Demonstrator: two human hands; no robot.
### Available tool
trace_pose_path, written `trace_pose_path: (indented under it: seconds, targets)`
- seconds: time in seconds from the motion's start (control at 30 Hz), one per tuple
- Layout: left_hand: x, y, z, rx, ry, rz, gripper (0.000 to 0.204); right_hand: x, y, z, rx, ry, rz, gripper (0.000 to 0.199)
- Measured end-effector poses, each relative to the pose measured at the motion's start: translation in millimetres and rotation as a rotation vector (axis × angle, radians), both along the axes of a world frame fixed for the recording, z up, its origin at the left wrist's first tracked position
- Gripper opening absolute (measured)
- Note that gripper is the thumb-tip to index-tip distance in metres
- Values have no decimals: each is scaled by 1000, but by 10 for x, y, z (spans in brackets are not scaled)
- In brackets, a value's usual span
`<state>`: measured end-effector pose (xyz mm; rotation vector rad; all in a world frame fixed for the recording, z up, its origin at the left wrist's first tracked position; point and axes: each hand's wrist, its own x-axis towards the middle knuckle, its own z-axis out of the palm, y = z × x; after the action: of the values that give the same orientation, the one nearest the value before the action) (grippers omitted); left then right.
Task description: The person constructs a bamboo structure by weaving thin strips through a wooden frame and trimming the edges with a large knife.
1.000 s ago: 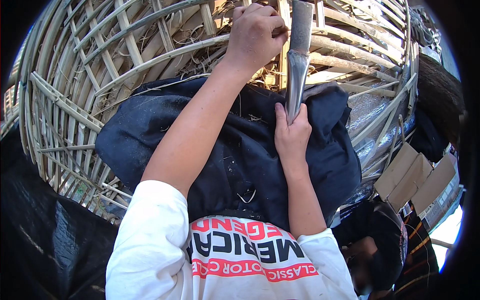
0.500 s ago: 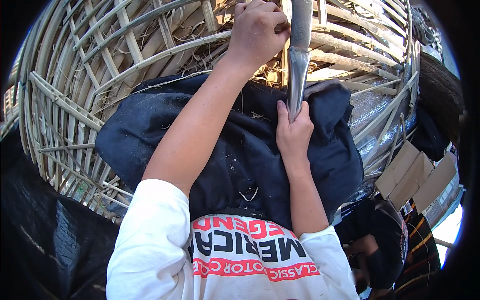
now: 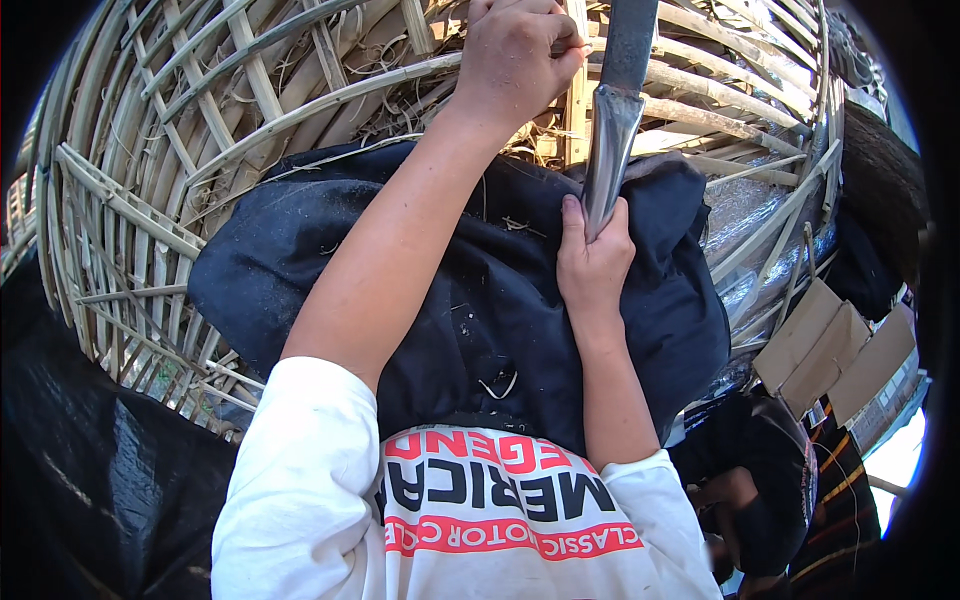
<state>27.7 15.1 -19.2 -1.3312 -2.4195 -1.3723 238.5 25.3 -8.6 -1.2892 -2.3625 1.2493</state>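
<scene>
My right hand [image 3: 596, 262] is wrapped around the shiny metal handle [image 3: 610, 160] of a big knife. Its dark, broad blade [image 3: 631, 45] points away from me and runs out of the top of the picture. Up and to the left, my left hand [image 3: 515, 62] is closed at a pale, upright bamboo strip [image 3: 577, 125], with the thumb against it. The far fingers are partly hidden and cut off by the top edge. Below both hands, a dark cloth [image 3: 480, 310] covers my lap, with a few thin shavings on it.
Woven bamboo latticework [image 3: 150, 210] curves around the far and left sides, with loose shavings. Clear plastic sheeting [image 3: 745, 240] lies behind slats at right. Beyond are an open cardboard box [image 3: 835, 350] and another person in dark clothes [image 3: 755, 490].
The knife has swung slightly to the right at its blade end, showing more of the blade's flat side. My left hand and the bamboo strip have shifted slightly right.
</scene>
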Motion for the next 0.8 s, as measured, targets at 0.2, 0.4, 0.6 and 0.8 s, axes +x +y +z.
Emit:
trace_pose_path:
  seconds: [0.2, 0.4, 0.6, 0.8]
  targets:
    - [-6, 33, -2, -2, 28, 7, 13, -3, 20, 10, -12, -39, 4, 34]
    - [-10, -17, -15, -40, -12, -10, 14, -9, 14, -19, 34, -12, 10, 33]
    - [-5, 11, -8, 7, -13, -1, 13, 25, -24, 34, -52, -9, -53, 28]
    - [-15, 28, -13, -29, 1, 12, 12, 100, -22, 172, -67, 40, -78, 27]
